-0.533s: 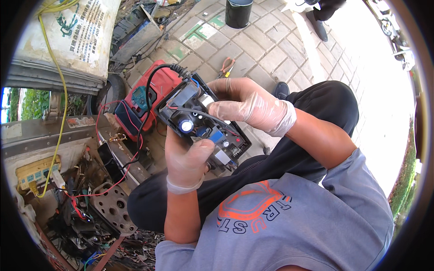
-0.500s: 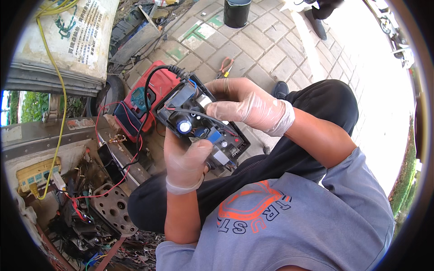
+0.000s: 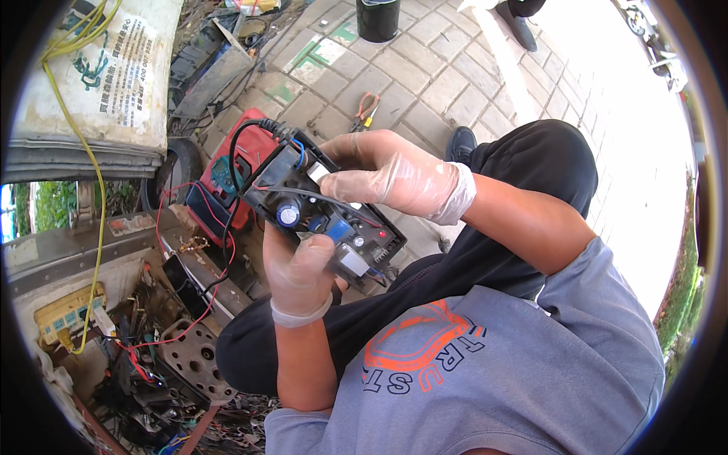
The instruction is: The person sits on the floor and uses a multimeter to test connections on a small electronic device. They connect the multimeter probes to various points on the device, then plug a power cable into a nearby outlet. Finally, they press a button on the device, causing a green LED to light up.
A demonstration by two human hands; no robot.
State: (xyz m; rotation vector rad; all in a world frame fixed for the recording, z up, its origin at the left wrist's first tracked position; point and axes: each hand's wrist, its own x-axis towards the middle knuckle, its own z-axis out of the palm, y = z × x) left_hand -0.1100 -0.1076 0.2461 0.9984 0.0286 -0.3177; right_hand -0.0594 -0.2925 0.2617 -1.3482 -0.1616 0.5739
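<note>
I hold a black electronic module [image 3: 322,205] with an exposed circuit board, a round capacitor, blue parts and thin red and black wires. My left hand [image 3: 299,273], in a thin clear glove, grips its near underside. My right hand [image 3: 387,173], also gloved, wraps over the far top edge, fingers touching the board by a white component. A thick black cable [image 3: 243,144] loops from the module's far end toward a red case [image 3: 231,182] below it.
Pliers with orange handles [image 3: 366,110] lie on the paving stones. A black container [image 3: 378,17] stands at the far edge. To the left are a white printed sack [image 3: 106,83], a yellow cord [image 3: 87,152] and an open box of wires and scrap parts [image 3: 144,356].
Both hands and the module stay almost in place; the module has shifted slightly and my right fingers have adjusted on the board.
</note>
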